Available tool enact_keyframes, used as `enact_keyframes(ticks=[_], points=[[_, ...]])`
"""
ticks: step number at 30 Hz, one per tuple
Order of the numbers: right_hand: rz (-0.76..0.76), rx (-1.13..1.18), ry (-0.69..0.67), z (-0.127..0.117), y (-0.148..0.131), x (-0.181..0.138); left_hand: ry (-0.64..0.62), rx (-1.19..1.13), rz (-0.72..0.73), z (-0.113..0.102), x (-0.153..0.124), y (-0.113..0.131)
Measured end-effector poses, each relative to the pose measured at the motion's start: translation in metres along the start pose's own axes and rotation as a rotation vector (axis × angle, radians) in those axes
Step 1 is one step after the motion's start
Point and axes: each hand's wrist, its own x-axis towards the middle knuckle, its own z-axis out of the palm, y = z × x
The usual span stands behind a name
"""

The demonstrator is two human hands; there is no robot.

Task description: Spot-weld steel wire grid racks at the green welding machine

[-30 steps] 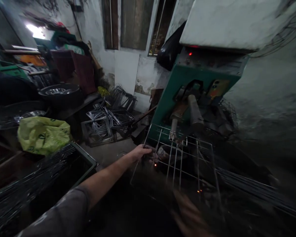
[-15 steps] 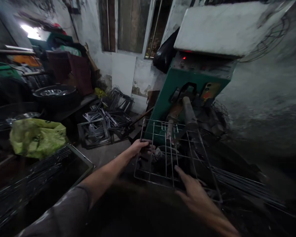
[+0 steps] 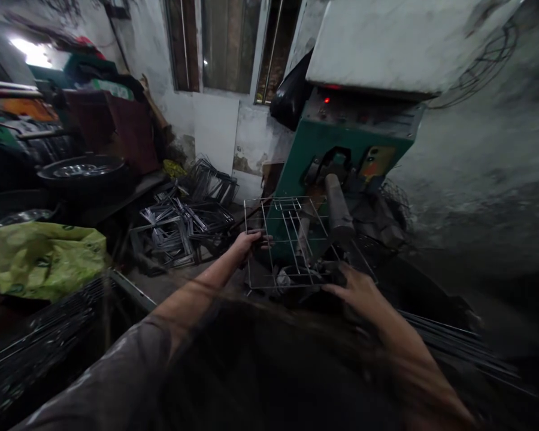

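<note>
Two hands, ours, both on one wire grid [image 3: 291, 239]. Landmark for all entries: the green machine [image 3: 341, 143].

Item: wire grid, bare metal rods in a rectangular lattice, held roughly level directly in front of the green machine, its far edge at the machine's face and under the grey cylinder [image 3: 336, 206] that juts from it.

Item: left hand [image 3: 247, 242], at the grid's left edge, away from the machine, fingers curled closed around the outer wire.

Item: right hand [image 3: 359, 290], at the grid's near right corner, below the cylinder, fingers spread and laid on the wires; we cannot tell whether it clasps them or merely rests.

Item: heap of bent wire frames [image 3: 184, 218], on the floor left of the machine, near the wall.

Item: yellow-green plastic bag [image 3: 42, 257], far left of the machine.

Item: bundle of long straight rods [image 3: 458, 341], low and right of the machine, behind our right forearm.

Item: red indicator lamp [image 3: 326, 100], lit, on the machine's upper panel.

Item: window [image 3: 229, 45], in the wall up and left of the machine.
</note>
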Motion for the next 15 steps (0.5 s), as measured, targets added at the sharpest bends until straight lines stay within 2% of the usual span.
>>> enact_keyframes(ticks=[6, 11, 15], points=[[-0.014, 0.002, 0.029, 0.001, 0.010, 0.031, 0.024, 0.008, 0.018, -0.002, 0.023, 0.012], [0.091, -0.108, 0.042, 0.006, 0.020, 0.053, 0.051, 0.015, 0.028, -0.006, 0.035, 0.015], [0.015, 0.000, 0.039, 0.002, 0.016, 0.059, 0.084, 0.026, 0.035, -0.008, 0.043, 0.015]])
